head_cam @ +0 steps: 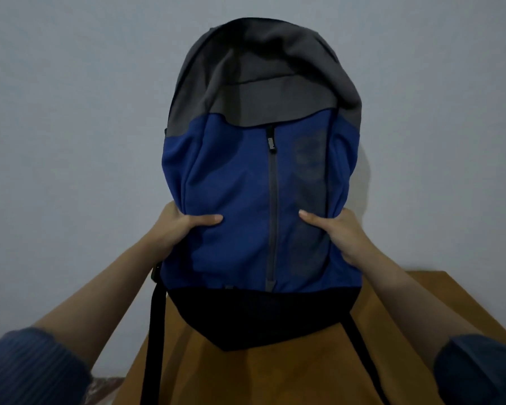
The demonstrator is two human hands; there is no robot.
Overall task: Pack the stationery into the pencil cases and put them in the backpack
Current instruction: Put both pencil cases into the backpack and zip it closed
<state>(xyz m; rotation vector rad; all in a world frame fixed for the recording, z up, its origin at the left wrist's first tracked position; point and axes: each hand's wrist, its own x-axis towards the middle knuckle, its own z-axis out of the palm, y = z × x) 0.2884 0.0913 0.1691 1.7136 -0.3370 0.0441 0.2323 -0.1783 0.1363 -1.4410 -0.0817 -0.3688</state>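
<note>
A backpack [246,176] with a grey top, blue middle and black base is held upright in front of the wall, above the brown table [275,375]. Its front faces me, with a shut vertical zip down the middle. My left hand [184,226] grips its left side, thumb across the blue fabric. On the opposite side my right hand [339,232] grips in the same way. The fingers of both hands are hidden behind the bag. No pencil cases or stationery are in view.
Two black straps [154,331] hang down from the bag's lower corners over the table. A plain pale wall [70,112] fills the background. A patterned surface shows at the bottom left, beside the table's edge.
</note>
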